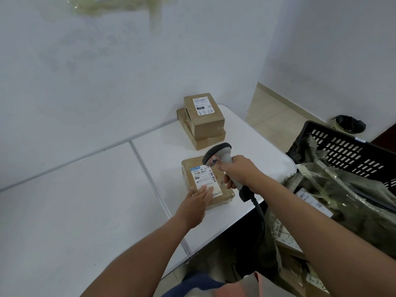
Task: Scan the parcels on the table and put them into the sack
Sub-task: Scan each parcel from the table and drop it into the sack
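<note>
The parcel (206, 181) lies flat on the tabletop (85, 200), label (204, 179) up, near the tabletop's right edge. The left grip (196, 203) rests on the parcel's near end with fingers straight, holding nothing. The right grip (239, 171) is curled round the handle of the scanner (222, 159), whose head hangs just above the parcel, pointing down at the label. The scanner's cable (260, 213) drops past the tabletop's edge. Beyond the parcel, at the tabletop's far corner by the wall, two boxes (203, 120) stand stacked, the upper one labelled. Right of the parcel, off the tabletop, the sack (342, 202) stands open with labelled parcels inside, against a black crate (347, 151).
</note>
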